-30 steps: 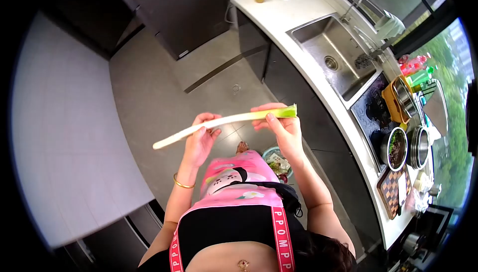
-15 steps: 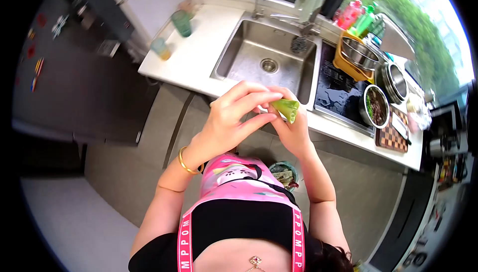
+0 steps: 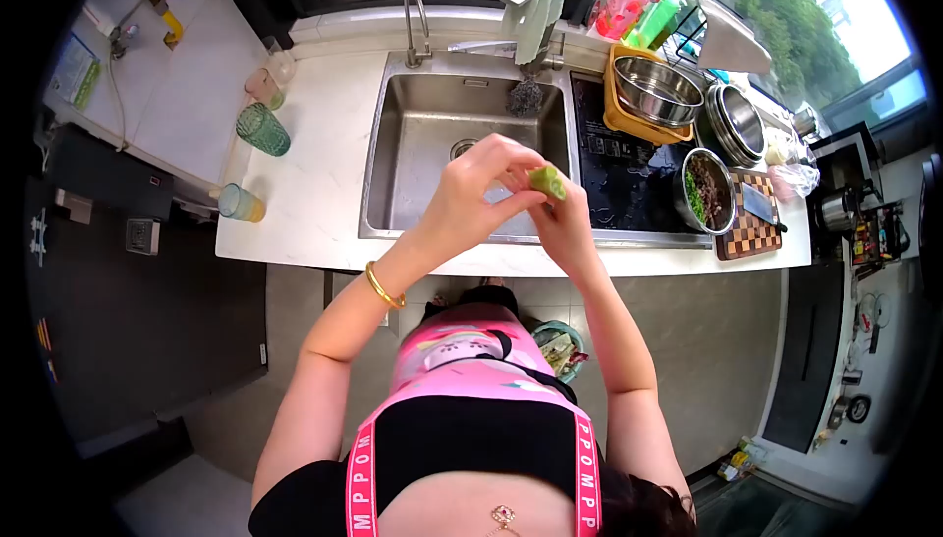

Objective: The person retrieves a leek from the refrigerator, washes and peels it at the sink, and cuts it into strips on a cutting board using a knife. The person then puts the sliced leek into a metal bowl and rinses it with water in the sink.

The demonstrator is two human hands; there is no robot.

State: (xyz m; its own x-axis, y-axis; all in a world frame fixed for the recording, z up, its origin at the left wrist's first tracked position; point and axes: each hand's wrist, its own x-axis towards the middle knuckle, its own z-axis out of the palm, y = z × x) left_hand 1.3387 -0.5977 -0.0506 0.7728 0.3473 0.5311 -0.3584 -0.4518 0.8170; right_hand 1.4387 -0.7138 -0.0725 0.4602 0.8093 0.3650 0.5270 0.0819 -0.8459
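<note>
The green cut end of a leek [image 3: 547, 181] points up toward me, with the rest of its stalk hidden behind my hands. Around the stalk, my right hand [image 3: 565, 218] is closed just below the green end. My left hand [image 3: 483, 188], with a gold bracelet at its wrist, has its fingers bent and pressed together against the leek's left side. Both hands are over the front edge of the steel sink [image 3: 413, 149].
Glasses [image 3: 262, 130] stand on the counter [image 3: 314, 164] at left. Right of the sink are a cooktop [image 3: 619, 178], a basket with a steel bowl [image 3: 656, 90], a bowl of chopped food [image 3: 705, 191] and a board with a knife [image 3: 754, 232]. A bin [image 3: 560, 350] stands below.
The view has turned from the floor to face the sink. The leek, earlier lying across both hands, now points its green end at me, and my left hand has moved close to my right.
</note>
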